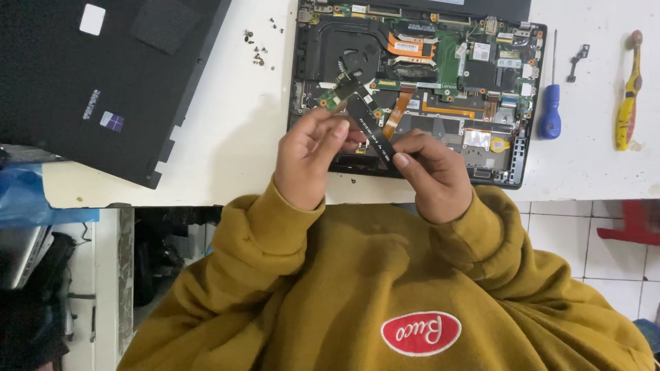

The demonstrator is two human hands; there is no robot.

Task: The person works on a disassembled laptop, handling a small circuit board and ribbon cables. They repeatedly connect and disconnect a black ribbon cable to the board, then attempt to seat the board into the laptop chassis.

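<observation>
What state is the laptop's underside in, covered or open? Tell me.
Open. The laptop lies with fan, boards and cables exposed; its black bottom cover lies apart on the table, to the side.

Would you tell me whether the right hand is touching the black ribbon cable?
Touching: the head view shows the right hand pinching the black ribbon cable's lower end.

Your widest bare stretch of white table (pixel 227 137) lies centre-left, between the black cover (pixel 103 75) and the opened laptop (pixel 419 89). Loose screws (pixel 256 49) dot its upper part. At upper right, a blue screwdriver (pixel 551 103) and yellow tool (pixel 628 96) crowd the strip.
</observation>
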